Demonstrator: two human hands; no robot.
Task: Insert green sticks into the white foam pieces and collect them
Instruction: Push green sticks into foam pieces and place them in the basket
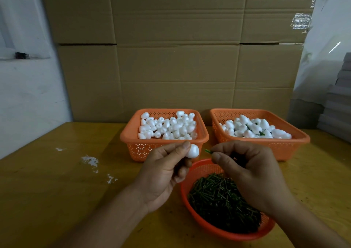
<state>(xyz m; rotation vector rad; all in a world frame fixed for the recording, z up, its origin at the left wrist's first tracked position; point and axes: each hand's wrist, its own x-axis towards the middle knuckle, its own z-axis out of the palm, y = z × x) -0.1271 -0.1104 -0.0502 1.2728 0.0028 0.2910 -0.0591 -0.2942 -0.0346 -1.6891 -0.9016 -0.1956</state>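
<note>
Presently the left hand (165, 168) is pinching a white foam piece (192, 151) between thumb and fingertips, holding it up just ahead of the round red basket (185, 190); the right hand (247, 168) is pinching a green stick (208, 151) between thumb and forefinger, its tip pointing at the foam, near but apart. Foam is looking feather-light and soft enough to dent, so it is wanting a gentle hold round its broad end, leaving the side toward the stick free. Stick is looking thin, stiff and light, best held close to the tip to stop it bending; how much of it is hiding inside the fingers is hard to tell. Foam piece is appearing egg-shaped, smooth, matt white; stick dark green, slender. Beyond the left hand, an orange basket (131, 133) is holding plain foam pieces; beyond the right hand, a second orange basket (296, 142) is holding pieces with green showing, likely finished. Under the right hand, loose sticks (214, 200) are filling the red basket.
</note>
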